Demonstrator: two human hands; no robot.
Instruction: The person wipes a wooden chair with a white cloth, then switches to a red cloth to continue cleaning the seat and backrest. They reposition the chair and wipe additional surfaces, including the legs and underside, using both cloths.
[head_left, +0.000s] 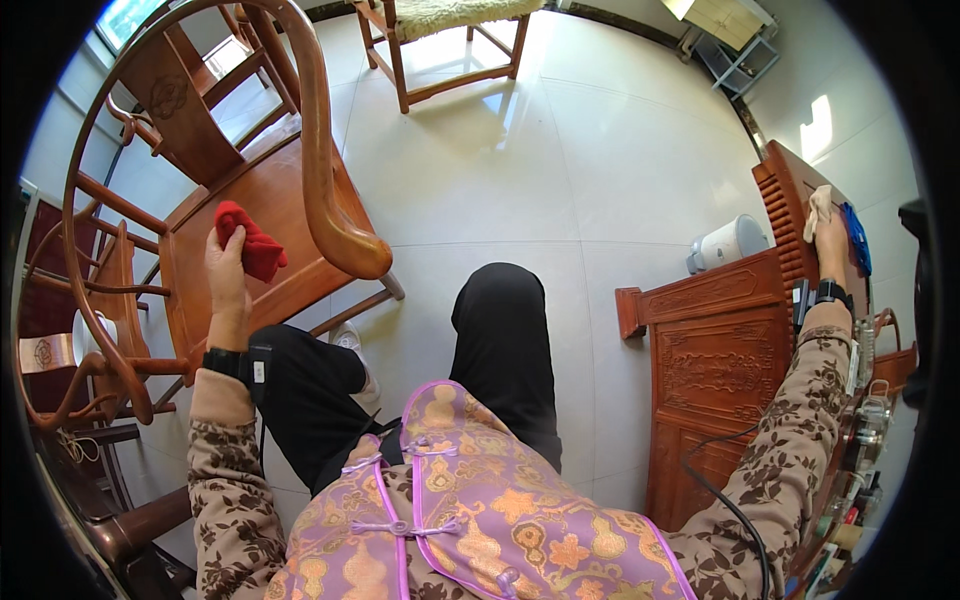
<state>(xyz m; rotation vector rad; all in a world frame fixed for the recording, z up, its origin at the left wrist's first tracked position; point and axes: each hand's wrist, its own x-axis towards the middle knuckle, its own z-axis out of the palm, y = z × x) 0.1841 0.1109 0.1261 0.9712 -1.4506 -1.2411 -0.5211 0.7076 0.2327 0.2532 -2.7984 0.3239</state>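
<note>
My left hand (229, 264) holds a bunched red cloth (253, 241) between thumb and fingers, above the seat of a wooden armchair (289, 195). At the far right my right hand (829, 234) reaches over the top of a carved wooden desk (802, 176), with a cream-coloured cloth (818, 212) in its fingers. Just beside that hand, on the desk top, lies a bunched blue cloth (856, 238). Both wrists wear black bands.
A stool or chair with a fleecy cover (450, 19) stands on the tiled floor ahead. A white bin (731, 241) is beside the desk. Jars and small items (870, 427) line the desk's right part. More wooden chairs (124, 300) stand at left.
</note>
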